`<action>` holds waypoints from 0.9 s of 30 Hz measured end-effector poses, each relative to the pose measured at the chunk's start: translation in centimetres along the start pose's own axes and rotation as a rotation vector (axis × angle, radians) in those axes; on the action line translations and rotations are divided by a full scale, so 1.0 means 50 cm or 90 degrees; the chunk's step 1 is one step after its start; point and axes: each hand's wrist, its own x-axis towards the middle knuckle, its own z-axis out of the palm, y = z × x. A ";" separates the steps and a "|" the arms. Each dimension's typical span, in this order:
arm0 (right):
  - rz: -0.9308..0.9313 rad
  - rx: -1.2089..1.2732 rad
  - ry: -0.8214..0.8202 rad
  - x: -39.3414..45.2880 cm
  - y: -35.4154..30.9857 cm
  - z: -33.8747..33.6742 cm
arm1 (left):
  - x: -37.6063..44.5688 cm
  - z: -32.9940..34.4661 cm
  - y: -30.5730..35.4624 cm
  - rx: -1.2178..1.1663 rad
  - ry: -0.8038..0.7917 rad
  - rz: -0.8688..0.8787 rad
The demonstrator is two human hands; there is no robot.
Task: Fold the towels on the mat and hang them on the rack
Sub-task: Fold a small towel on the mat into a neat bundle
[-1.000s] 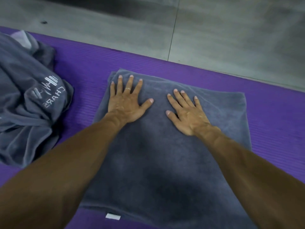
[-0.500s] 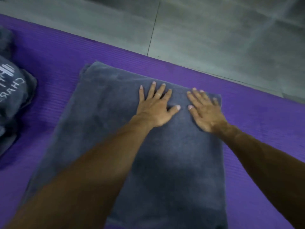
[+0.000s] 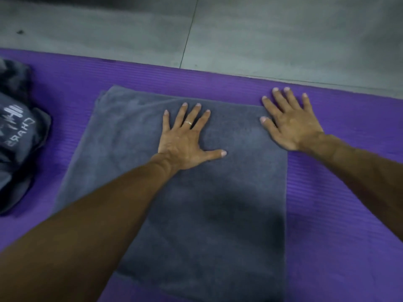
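Observation:
A folded grey towel lies flat on the purple mat. My left hand presses flat on the towel's upper middle, fingers spread, a ring on one finger. My right hand lies flat with spread fingers at the towel's far right corner, mostly on the mat, its thumb at the towel's edge. A crumpled pile of grey towels with white lettering sits at the left edge of the mat. No rack is in view.
Grey tiled floor runs beyond the mat's far edge. Bare purple mat stretches to the right of the folded towel and between it and the pile.
Both hands have swept rightwards across the towel. The right hand has slid off its right edge onto the mat, and the left hand has moved to the middle.

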 end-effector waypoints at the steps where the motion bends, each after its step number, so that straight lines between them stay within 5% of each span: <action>1: -0.005 0.006 0.026 -0.003 -0.005 -0.011 | -0.011 -0.007 0.009 -0.001 -0.009 -0.025; 6: -0.289 0.023 0.029 -0.137 -0.057 0.011 | -0.146 0.048 0.153 -0.053 0.148 -0.079; 13: -0.041 0.042 -0.053 -0.077 0.056 0.004 | -0.301 0.119 0.349 -0.095 0.139 -0.052; 20: -0.235 0.067 -0.034 -0.158 0.037 0.001 | -0.347 0.064 0.377 -0.290 0.133 -0.149; 24: -0.272 0.085 0.074 -0.153 0.035 -0.003 | -0.357 0.011 0.314 -0.595 0.147 -0.316; 27: -0.293 0.060 0.138 -0.129 0.013 -0.021 | -0.384 -0.005 0.257 -0.601 0.120 -0.315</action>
